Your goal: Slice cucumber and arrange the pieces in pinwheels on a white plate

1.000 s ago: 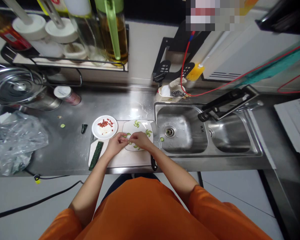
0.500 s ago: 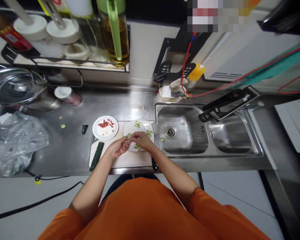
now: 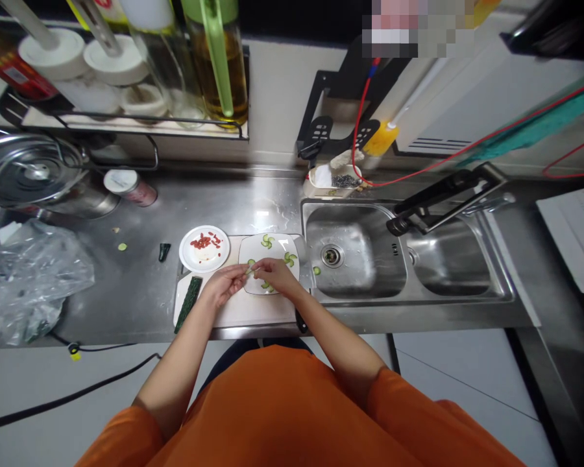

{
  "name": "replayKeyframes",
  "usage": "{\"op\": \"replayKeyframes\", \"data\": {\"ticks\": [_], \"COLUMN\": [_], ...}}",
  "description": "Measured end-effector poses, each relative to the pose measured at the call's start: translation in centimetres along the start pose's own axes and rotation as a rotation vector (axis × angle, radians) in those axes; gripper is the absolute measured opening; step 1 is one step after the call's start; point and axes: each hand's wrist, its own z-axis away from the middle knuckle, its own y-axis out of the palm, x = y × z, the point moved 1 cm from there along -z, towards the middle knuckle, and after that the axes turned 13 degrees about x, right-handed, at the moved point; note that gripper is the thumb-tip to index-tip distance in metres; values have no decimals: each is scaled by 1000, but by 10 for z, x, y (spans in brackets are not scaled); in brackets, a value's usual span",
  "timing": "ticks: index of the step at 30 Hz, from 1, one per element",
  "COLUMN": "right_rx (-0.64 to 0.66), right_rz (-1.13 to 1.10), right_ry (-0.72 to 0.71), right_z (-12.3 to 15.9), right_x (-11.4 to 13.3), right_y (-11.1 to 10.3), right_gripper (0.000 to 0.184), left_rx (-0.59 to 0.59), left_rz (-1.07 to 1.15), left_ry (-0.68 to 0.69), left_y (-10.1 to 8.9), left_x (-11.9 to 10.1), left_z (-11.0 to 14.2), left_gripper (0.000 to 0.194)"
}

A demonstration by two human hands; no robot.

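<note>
My left hand [image 3: 225,284] and my right hand [image 3: 276,275] meet over the left side of a white squarish plate [image 3: 282,245]. Between their fingertips is a small pale-green cucumber slice [image 3: 249,269], pinched from both sides. Cucumber slices [image 3: 267,241] lie on the plate in small pinwheel clusters, one partly hidden by my right hand. The plate rests on a white cutting board [image 3: 253,314]. At the board's left edge lies a length of dark green cucumber [image 3: 188,303]. A round white plate [image 3: 183,250] with red goji berries [image 3: 202,241] sits behind my left hand.
A double steel sink [image 3: 360,259] with a black faucet [image 3: 418,214] is at the right. A knife's black handle [image 3: 301,322] shows at the board's front right corner. To the left are a cucumber end [image 3: 164,251], a plastic bag [image 3: 39,266], a can [image 3: 131,187] and a lidded pot [image 3: 34,172].
My left fingers have shifted slightly and closed more toward the slice. Both hands stay over the plate; the view has moved a little.
</note>
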Motion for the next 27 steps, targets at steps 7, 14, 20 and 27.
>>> {"op": "replayKeyframes", "data": {"ticks": [7,14,20,27], "right_rx": [-31,-146,-226,-222], "right_rz": [41,193,359,488], "right_ry": [18,120,236,325], "right_z": [-2,-10,-23,-33], "right_x": [-3,-7,-10,-11], "right_y": [2,7,14,18], "right_gripper": [17,13,16,16], "left_rx": [-109,-237,-345,-351], "left_rz": [-138,-578,-985,-1161], "left_ry": [91,301,352,330], "left_y": [2,-3,-4,-5], "left_x": [2,2,-6,-11], "left_z": [-1,-10,-17,-27], "left_gripper": [27,34,24,20]}}
